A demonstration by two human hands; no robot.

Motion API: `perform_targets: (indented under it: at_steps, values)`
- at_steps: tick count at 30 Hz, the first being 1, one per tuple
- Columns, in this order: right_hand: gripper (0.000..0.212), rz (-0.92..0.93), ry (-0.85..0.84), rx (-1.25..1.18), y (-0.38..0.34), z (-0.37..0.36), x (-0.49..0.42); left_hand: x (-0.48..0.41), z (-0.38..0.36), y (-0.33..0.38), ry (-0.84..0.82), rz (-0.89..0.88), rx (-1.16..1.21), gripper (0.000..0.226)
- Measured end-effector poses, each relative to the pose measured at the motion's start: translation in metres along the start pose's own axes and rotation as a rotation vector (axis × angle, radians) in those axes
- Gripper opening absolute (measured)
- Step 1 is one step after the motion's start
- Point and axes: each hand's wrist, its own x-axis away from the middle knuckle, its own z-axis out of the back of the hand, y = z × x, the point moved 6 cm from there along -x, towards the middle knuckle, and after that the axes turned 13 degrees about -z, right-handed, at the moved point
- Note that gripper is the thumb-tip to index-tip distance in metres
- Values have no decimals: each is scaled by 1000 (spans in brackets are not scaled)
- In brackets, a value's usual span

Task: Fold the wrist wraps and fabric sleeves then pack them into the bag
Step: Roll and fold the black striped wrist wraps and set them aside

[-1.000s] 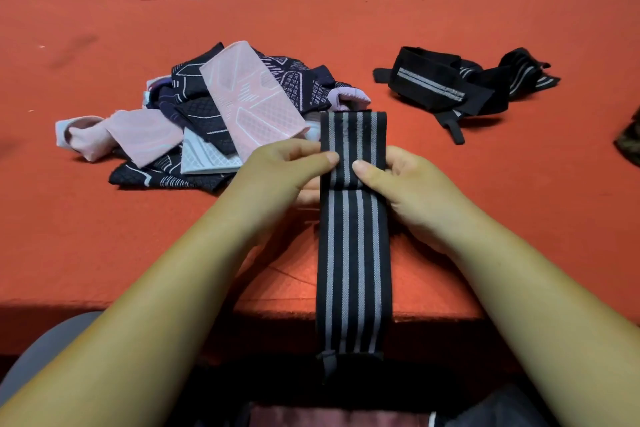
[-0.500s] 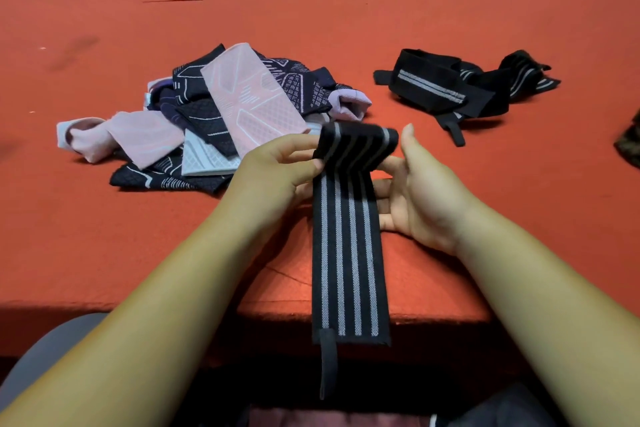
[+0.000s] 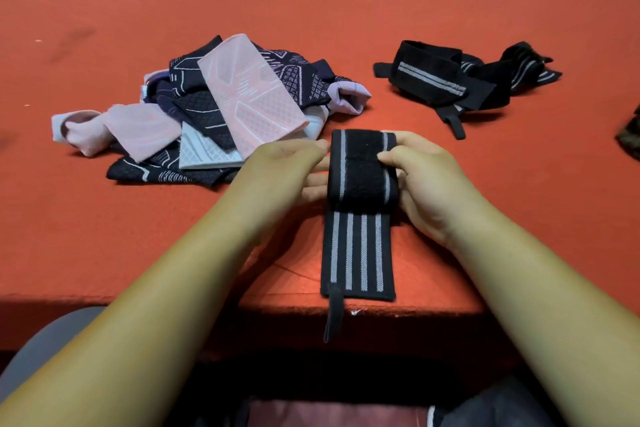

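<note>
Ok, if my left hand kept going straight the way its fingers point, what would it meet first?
The folded part of the striped wrist wrap: your left hand points right and touches its edge. Beyond it, your right hand holds the other edge.

Indoor worktable setup: broad red felt-covered table (image 3: 346, 3); room type unclear.

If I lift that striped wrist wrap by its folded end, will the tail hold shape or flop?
Probably flops: the striped wrist wrap folds over flat between the left hand and right hand, and its thumb loop hangs limp over the table edge. Likely light, not slippery; its woven face looks grippy.
</note>
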Motion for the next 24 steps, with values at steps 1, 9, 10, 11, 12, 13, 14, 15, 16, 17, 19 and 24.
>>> perform_targets:
  at_steps: [1,9,10,11,12,13,14,15,16,17,19,24]
  values:
    - [30,17,24,5,0,1,-1,1,-3,-1,-28,-3,-33,29]
    - [40,121,82,64,1,-4,2,2,-6,-7,-114,-48,-178,33]
    - [40,128,81,74,0,-5,2,2,-4,-8,-96,-34,-165,34]
    - [39,129,80,72,0,-4,2,1,-3,-10,-85,-22,-146,34]
    - [39,124,71,68,0,-4,2,1,-3,-11,-81,-12,-122,34]
    - [40,114,54,67,0,-5,2,1,-2,-12,-76,-9,-98,35]
    - [41,90,35,72,2,-5,2,1,-2,-13,-67,-11,-68,36]
    - [42,57,8,83,3,-5,1,0,-1,-13,-53,-16,-32,38]
    - [40,11,-19,99,5,-5,2,-1,0,-12,-32,-23,10,39]
    - [35,-42,-50,131,6,-5,4,-2,1,-12,-4,-30,47,40]
    - [35,-117,-120,230,8,-6,8,-4,5,-11,61,-34,99,41]
    - [31,-126,-143,201,2,4,12,-6,0,-15,87,-49,163,40]
